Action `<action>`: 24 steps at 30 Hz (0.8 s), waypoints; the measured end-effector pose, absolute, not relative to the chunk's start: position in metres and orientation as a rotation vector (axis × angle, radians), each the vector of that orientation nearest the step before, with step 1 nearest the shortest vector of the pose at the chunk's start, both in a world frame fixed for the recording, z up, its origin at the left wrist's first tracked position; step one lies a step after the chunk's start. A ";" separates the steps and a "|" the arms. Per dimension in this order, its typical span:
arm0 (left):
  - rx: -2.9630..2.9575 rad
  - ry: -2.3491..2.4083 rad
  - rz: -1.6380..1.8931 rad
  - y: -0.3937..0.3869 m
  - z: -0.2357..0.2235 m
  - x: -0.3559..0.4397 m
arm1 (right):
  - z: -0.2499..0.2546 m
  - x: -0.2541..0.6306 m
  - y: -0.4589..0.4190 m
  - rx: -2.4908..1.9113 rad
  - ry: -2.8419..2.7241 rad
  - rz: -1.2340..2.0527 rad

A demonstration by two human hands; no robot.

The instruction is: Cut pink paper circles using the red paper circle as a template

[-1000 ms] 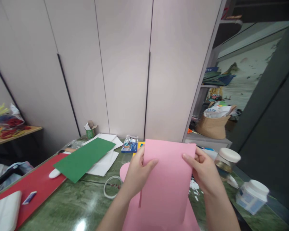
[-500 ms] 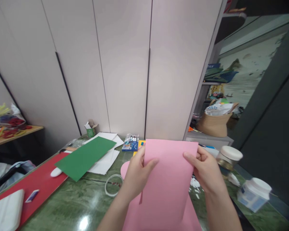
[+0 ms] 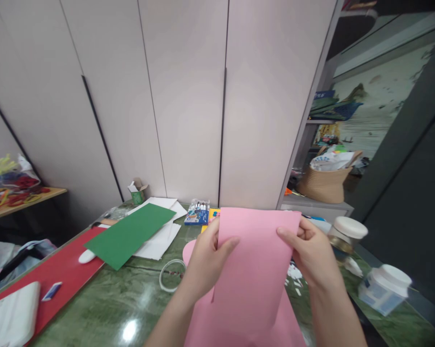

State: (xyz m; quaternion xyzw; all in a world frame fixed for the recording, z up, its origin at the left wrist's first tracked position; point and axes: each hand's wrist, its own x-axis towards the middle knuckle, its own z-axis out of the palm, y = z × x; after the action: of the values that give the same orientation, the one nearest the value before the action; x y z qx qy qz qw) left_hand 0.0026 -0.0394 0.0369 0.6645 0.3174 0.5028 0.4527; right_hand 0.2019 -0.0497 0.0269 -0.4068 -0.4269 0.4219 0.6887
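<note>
A sheet of pink paper [image 3: 257, 270] is held up in front of me, its top edge nearly level. My left hand [image 3: 212, 258] grips its left edge, thumb on the near face and fingers behind. On the opposite edge, my right hand [image 3: 309, 248] pinches it the same way near the top corner. More pink paper lies beneath on the table, partly hidden by the raised sheet. To the left of my left hand is a white ring [image 3: 161, 277], perhaps a roll of tape. Small white paper scraps [image 3: 295, 272] lie beside my right hand.
On the green table [image 3: 94, 308] are green paper [image 3: 134, 236], white sheets [image 3: 161, 242], red paper [image 3: 67, 274], a glue stick [image 3: 51, 291], a white case [image 3: 15, 313] and a blue marker pack [image 3: 197, 214]. White-lidded jars [image 3: 386, 289] stand at right. Cabinet doors [image 3: 184, 106] rise behind.
Both hands keep their hold on the pink sheet, which is almost unmoved. The view has shifted slightly.
</note>
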 end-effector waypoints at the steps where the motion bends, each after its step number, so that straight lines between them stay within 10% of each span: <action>1: 1.644 0.795 1.250 -0.039 0.037 0.002 | 0.027 0.202 -0.050 -0.909 -0.954 0.944; 24: 1.669 0.827 1.272 -0.041 0.035 0.002 | 0.025 0.203 -0.049 -0.935 -0.963 0.930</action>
State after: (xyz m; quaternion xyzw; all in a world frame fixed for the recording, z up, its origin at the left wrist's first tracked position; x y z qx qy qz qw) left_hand 0.0022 -0.0411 0.0345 0.6686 0.3313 0.5094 0.4286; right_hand 0.2026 -0.0495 0.0251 -0.4174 -0.4296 0.4152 0.6847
